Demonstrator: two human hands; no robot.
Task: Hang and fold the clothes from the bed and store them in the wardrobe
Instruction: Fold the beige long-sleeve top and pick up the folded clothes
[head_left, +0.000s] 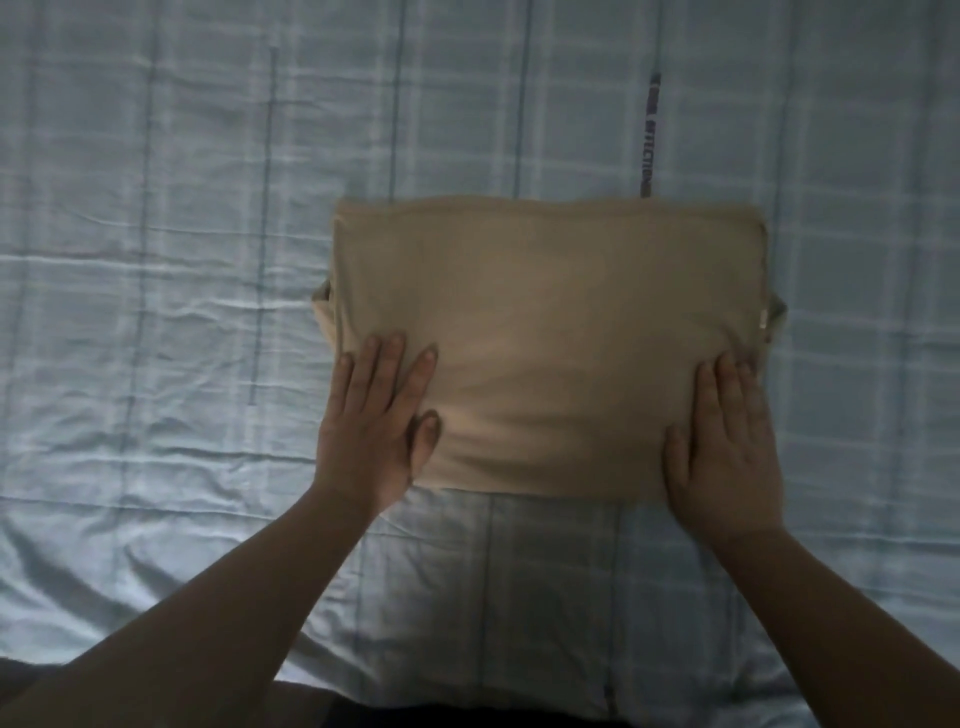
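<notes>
A wide bed (156, 260) covered in a pale blue checked cotton sheet, creased in long soft wrinkles, fills the whole view, and a dark printed strip with lettering (649, 135) runs up the sheet just beyond the garment. In the middle of the bed lies the task's thing, a tan folded jersey garment (561, 322), already a neat rectangle with its far edge straight, a little bulge of fabric poking out at each side, and a small label showing on its right edge. The left hand (371, 421) lies flat on the near left corner of the garment, its fingers (387, 364) straight and slightly spread, the thumb resting on the cloth. The right hand (724, 441) mirrors it on the near right corner, fingers straight and close together, palm down, nothing pinched. The step in hand looks like smoothing and setting the fold before lifting. To do it well, I would press evenly with both palms outward from the middle so trapped air and ripples leave at the sides, tuck the two side bulges under, then slide the fingers beneath the near edge and lift with both hands level so the layers do not slip on the way to the wardrobe, which is not in view.
</notes>
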